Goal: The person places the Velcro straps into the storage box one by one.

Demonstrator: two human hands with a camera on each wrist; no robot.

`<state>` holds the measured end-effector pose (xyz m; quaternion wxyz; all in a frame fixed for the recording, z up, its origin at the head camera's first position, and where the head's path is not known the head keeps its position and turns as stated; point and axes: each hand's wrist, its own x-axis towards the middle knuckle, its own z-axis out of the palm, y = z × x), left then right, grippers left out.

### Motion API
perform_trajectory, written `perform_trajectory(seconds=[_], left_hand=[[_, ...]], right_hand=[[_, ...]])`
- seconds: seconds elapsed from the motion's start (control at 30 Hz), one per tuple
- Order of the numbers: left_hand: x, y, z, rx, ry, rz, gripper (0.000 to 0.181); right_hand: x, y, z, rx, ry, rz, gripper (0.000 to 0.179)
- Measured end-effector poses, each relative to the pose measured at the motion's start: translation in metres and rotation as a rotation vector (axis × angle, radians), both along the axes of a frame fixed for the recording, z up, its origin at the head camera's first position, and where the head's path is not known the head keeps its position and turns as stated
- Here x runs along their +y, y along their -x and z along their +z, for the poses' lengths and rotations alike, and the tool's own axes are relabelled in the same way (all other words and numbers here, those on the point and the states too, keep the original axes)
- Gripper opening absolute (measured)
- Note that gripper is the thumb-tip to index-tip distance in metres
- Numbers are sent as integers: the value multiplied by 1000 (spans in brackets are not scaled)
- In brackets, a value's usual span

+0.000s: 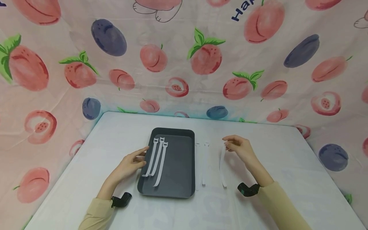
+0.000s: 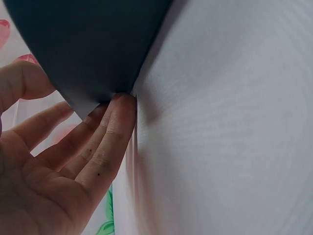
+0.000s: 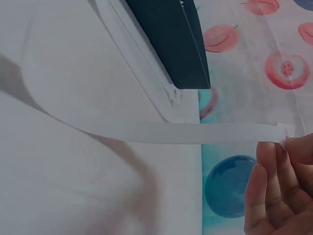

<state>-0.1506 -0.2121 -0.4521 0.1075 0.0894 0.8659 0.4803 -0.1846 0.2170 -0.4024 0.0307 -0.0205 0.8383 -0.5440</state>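
Note:
My right hand pinches the slotted end of a white hook-and-loop cable tie between thumb and fingers. Its strip hangs and curves down toward the table, right of the tray. My left hand rests against the left side of the dark grey tray, its fairly straight fingertips touching the wall and rim. Inside the tray, three white cable ties lie side by side at the left, their slotted heads at the far end. Two more ties, including one cable tie, lie on the white table just right of the tray.
The white table reaches back to a fruit-print cloth that hangs behind and at both sides. Black wrist cameras project from both forearms above the table, one on each side of the tray.

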Motion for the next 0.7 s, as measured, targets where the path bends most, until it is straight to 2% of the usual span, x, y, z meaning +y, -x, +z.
perform_trajectory(seconds=[0.27, 0.7], left_hand=[[0, -1, 1, -9, -13, 0, 59], [-1, -1, 1, -9, -14, -5, 60]], right_hand=[[1, -6, 11, 0, -10, -8, 30], [0, -10, 15, 15, -8, -17, 29]])
